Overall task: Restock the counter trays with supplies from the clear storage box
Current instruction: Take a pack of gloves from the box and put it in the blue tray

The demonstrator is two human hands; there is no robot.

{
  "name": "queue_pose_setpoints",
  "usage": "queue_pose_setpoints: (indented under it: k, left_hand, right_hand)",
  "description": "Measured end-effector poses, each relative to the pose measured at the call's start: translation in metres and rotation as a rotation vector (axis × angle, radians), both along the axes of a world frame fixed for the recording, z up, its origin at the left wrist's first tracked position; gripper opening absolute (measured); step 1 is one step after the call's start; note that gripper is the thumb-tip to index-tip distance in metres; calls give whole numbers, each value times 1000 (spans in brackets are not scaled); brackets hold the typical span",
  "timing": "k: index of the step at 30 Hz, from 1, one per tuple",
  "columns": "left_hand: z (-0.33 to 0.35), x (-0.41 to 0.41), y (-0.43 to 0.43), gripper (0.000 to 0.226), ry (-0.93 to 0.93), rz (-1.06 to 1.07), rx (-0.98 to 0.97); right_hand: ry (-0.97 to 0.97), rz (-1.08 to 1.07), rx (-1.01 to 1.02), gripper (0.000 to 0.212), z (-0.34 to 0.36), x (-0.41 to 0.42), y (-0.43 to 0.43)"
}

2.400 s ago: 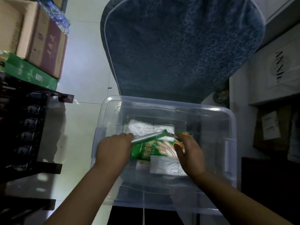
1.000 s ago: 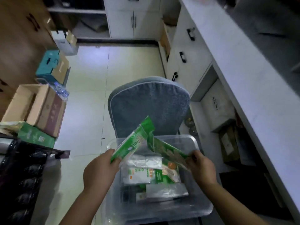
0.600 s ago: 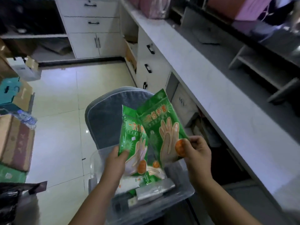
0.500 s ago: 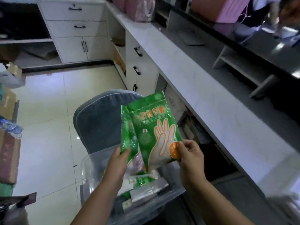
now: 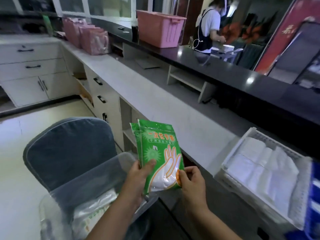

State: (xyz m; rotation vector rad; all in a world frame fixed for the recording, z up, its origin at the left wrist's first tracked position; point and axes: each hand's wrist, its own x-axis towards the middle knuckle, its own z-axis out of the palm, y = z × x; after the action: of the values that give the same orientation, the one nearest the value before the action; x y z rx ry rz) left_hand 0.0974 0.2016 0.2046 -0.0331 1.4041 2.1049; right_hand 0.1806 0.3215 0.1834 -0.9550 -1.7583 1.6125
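Green packets, head view: two flat green glove packets (image 5: 159,153), printed with a white hand outline, stood upright, one stacked behind the other. They were held in the air above the near corner of the clear storage box (image 5: 121,155), short of the worktop (image 5: 155,101).
Left hand: the left hand (image 5: 138,175) had its grip on the stack's lower left edge, thumb laid across the front.
Right hand: the right hand (image 5: 192,179) pinched the lower right corner, fingers curled over an orange mark.
Box: it sat on a grey-blue cushioned chair (image 5: 69,144) at lower left. More white and green packets lay inside, too blurred to count.
Tray: a white slatted tray (image 5: 231,153) rested on the worktop at right, holding folded white bags (image 5: 259,170). Something blue showed beside it at the frame edge; what it was could not be told.
Just changed: moments earlier both hands were down in the box, each lifting one packet. The packets had since been raised and squared into one stack, and the view had swung from the box toward the worktop.
Meaning for the task: the picking step looked finished and the carry to a tray looked next. These gloves were not yet placed, and the visible tray already seemed full of bags.
Background: a pink basket (image 5: 159,32) and a standing person (image 5: 207,26) were beyond the dark upper counter.
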Motion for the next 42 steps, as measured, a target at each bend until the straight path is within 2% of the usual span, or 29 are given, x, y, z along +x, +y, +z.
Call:
queue_pose_setpoints:
  k: [5,8,12,15,19,22,27,30,36,42]
  left_hand:
    - [20,68,59,27,142,-98,-40]
    - [26,99,88,27,200,-135,-48]
    - [31,156,129,21,215,-168,-17]
    - [30,191,156,19,208,-236,-18]
    - [32,233,191,19,204,-368,11]
    - [36,254,213,19,234,-477,-8]
    - [39,276,259,13,445,-613,-163]
    - [39,287,298,14,540,-752,-205]
    - [31,294,391,16,717,-854,-241]
    - [13,285,486,40,1220,-1001,-455]
  right_hand:
    - [37,-18,103,21,32,91,65]
    - [24,-55,84,9,44,135,108]
    - [-11,-14,54,10,56,200,157]
    - [-46,44,-65,26,63,236,176]
    - [-31,68,-367,48,72,273,196]
    - [83,73,-492,44,76,299,209]
    - [142,-149,-329,27,76,335,235]
    - [103,-286,-201,30,82,360,263]
    - [-123,-527,143,34,98,410,342]
    - [-478,-635,316,33,99,445,405]
